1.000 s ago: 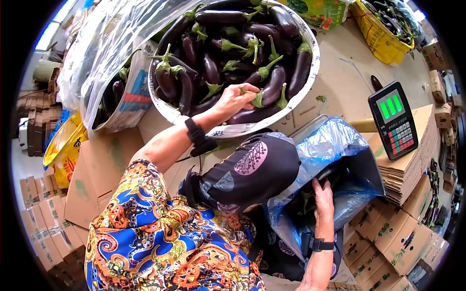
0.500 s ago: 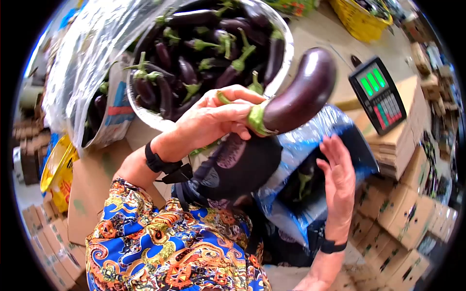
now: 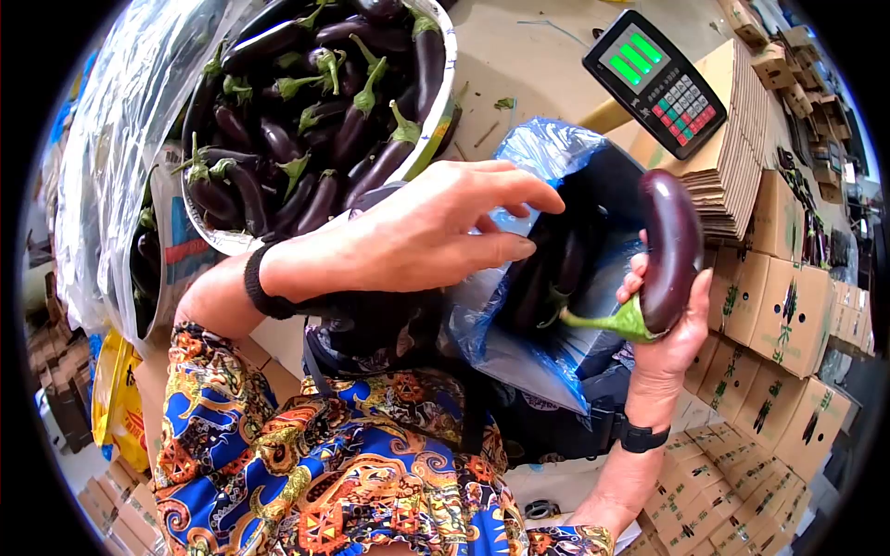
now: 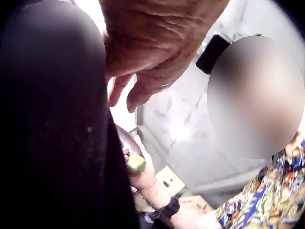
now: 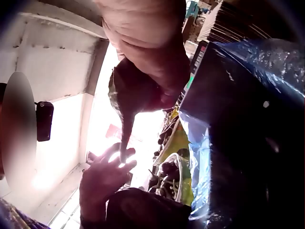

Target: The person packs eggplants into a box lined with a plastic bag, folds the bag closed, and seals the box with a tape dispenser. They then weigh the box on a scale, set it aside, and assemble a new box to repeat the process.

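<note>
One glossy purple eggplant point(image 3: 671, 243) stands nearly upright in my right hand point(image 3: 688, 335), whose fingers and thumb curl round its lower end. Its green cap and long stem point left in the head view. In the right wrist view the eggplant's dark cap point(image 5: 127, 88) hangs beneath the palm. My left hand point(image 3: 436, 227) is held out with bent, loose fingers and nothing in them, above the person's knee. Between the hands is a container lined with a blue plastic bag point(image 3: 547, 361), and dark eggplants point(image 3: 567, 269) lie inside it.
A large white-rimmed tub point(image 3: 443, 93) full of eggplants stands at the upper left, beside clear plastic sheeting point(image 3: 102, 185). A scale display point(image 3: 654, 83) stands by stacked flat cardboard point(image 3: 737, 139). Printed cartons point(image 3: 788, 315) line the right side.
The left hand took an eggplant from the tub and brought it right. The right hand came out of the bag and now grips the eggplant; the left has let go. The head view shifted right.
</note>
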{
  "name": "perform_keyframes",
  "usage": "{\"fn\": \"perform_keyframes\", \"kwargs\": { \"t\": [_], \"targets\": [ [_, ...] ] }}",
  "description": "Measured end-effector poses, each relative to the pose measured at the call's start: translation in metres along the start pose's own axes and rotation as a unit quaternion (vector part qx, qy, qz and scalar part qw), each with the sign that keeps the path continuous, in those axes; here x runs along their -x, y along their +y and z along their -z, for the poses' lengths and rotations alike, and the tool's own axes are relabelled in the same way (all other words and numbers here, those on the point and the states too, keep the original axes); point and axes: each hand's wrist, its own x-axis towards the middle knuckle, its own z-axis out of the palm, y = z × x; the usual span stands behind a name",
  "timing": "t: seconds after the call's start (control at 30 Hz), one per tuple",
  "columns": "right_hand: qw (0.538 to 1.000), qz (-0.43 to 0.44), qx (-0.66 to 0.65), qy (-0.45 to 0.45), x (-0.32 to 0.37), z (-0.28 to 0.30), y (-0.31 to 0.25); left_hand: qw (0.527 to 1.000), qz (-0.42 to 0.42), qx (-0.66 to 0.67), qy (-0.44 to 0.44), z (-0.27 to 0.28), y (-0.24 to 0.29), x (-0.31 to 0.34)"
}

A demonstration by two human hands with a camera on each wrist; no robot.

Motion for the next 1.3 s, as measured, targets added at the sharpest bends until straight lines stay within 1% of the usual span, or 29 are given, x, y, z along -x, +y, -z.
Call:
{"fn": "perform_keyframes", "kwargs": {
  "t": [0.03,0.07,0.17,0.2,0.23,0.27,0.3,0.37,0.43,0.47,0.57,0.67,0.73,0.77,0.83,0.87,0.93,0.97,1.03,1.07,1.1,1.17,1.3],
  "targets": [
    [1.0,-0.015,-0.005,0.009,0.002,0.002,0.003,0.995,-0.008,-0.096,-0.005,-0.001,0.004,-0.005],
    [1.0,-0.018,-0.012,0.018,0.002,0.005,0.005,0.989,-0.08,-0.125,-0.003,-0.004,-0.002,-0.012],
    [0.999,-0.014,-0.047,0.023,-0.008,0.011,0.013,0.984,-0.127,-0.117,-0.03,-0.01,-0.007,-0.028],
    [0.999,-0.017,-0.009,0.047,-0.009,0.016,0.015,0.984,-0.126,-0.118,-0.03,-0.012,-0.005,-0.031],
    [0.997,-0.021,0.03,0.072,-0.009,0.021,0.018,0.988,-0.1,-0.111,-0.045,-0.012,-0.003,-0.032],
    [0.993,-0.027,0.096,0.063,-0.008,0.029,0.019,0.99,-0.073,-0.102,-0.058,-0.011,-0.002,-0.032],
    [0.988,-0.032,0.129,0.078,-0.006,0.027,0.019,0.992,-0.044,-0.093,-0.07,-0.009,-0.002,-0.03],
    [0.982,-0.048,0.163,0.086,-0.002,0.028,0.019,0.992,-0.046,-0.097,-0.072,-0.008,-0.012,-0.027],
    [0.981,-0.056,0.159,0.096,-0.002,0.027,0.02,0.992,-0.033,-0.091,-0.082,-0.007,-0.013,-0.026],
    [0.981,-0.059,0.156,0.1,-0.002,0.027,0.021,0.989,-0.038,-0.114,-0.085,-0.007,-0.012,-0.029],
    [0.97,-0.045,0.208,0.122,-0.013,0.035,0.031,0.984,-0.04,-0.142,-0.099,-0.009,-0.001,-0.036],
    [0.965,-0.009,0.213,0.153,-0.012,0.034,0.03,0.964,-0.102,-0.2,-0.141,-0.014,0.0,-0.053],
    [0.957,0.007,0.229,0.179,-0.008,0.031,0.022,0.945,-0.109,-0.253,-0.179,-0.024,-0.008,-0.073],
    [0.96,0.01,0.217,0.179,-0.005,0.032,0.02,0.933,-0.112,-0.279,-0.198,-0.032,-0.014,-0.084],
    [0.959,0.02,0.227,0.169,0.005,0.031,0.014,0.881,-0.081,-0.376,-0.275,-0.056,-0.025,-0.114],
    [0.961,0.009,0.217,0.17,0.011,0.029,0.009,0.848,-0.066,-0.422,-0.312,-0.069,-0.033,-0.126],
    [0.965,-0.014,0.196,0.175,0.025,0.022,0.002,0.818,-0.155,-0.462,-0.306,-0.096,-0.056,-0.139],
    [0.967,-0.009,0.185,0.175,0.03,0.022,0.001,0.8,-0.199,-0.479,-0.303,-0.11,-0.07,-0.144],
    [0.972,0.002,0.161,0.172,0.038,0.023,-0.001,0.75,-0.286,-0.508,-0.313,-0.133,-0.095,-0.152],
    [0.976,-0.011,0.144,0.162,0.042,0.028,-0.003,0.724,-0.306,-0.537,-0.307,-0.143,-0.111,-0.151],
    [0.976,-0.016,0.142,0.163,0.044,0.031,-0.003,0.72,-0.321,-0.536,-0.302,-0.147,-0.131,-0.145],
    [0.976,-0.027,0.139,0.164,0.047,0.036,-0.003,0.712,-0.319,-0.561,-0.278,-0.16,-0.154,-0.148],
    [0.974,-0.028,0.181,0.131,0.044,0.036,-0.001,0.684,-0.282,-0.594,-0.318,-0.158,-0.136,-0.149]
  ]
}}
